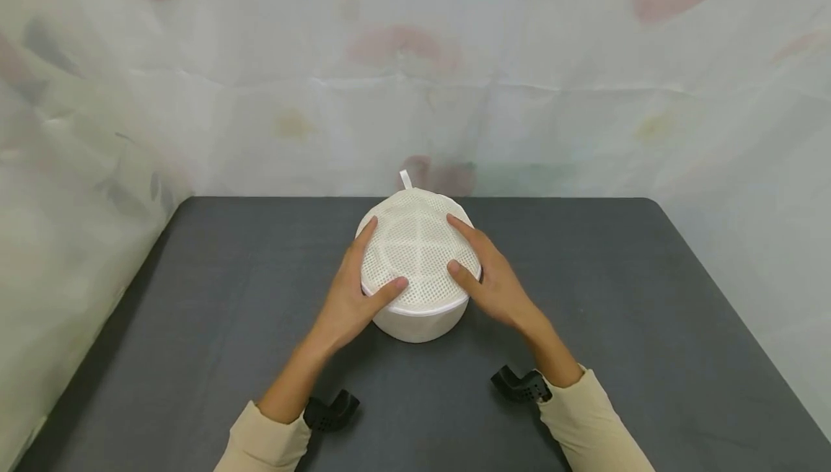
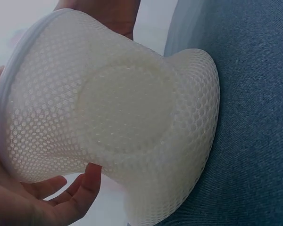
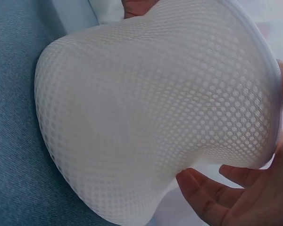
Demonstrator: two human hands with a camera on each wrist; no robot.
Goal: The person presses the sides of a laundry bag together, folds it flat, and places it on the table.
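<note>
A round white mesh pouch (image 1: 415,263) with a domed top and a small loop (image 1: 405,179) at its far edge stands on the dark grey table (image 1: 195,313). My left hand (image 1: 353,291) lies against its left side, fingers straight along the rim and thumb on the top. On the right side my right hand (image 1: 487,277) presses the top with straight fingers and thumb. In the left wrist view the pouch (image 2: 127,113) is dented inward, with the left hand's fingers (image 2: 80,193) under its rim. The right wrist view shows the pouch's mesh wall (image 3: 146,108) and the right hand's fingers (image 3: 212,193).
A pale floral curtain (image 1: 415,82) hangs behind the table and along its left side. Black wrist mounts (image 1: 331,411) (image 1: 519,385) sit at both cream sleeves. Bare grey tabletop (image 1: 649,313) lies on both sides of the pouch.
</note>
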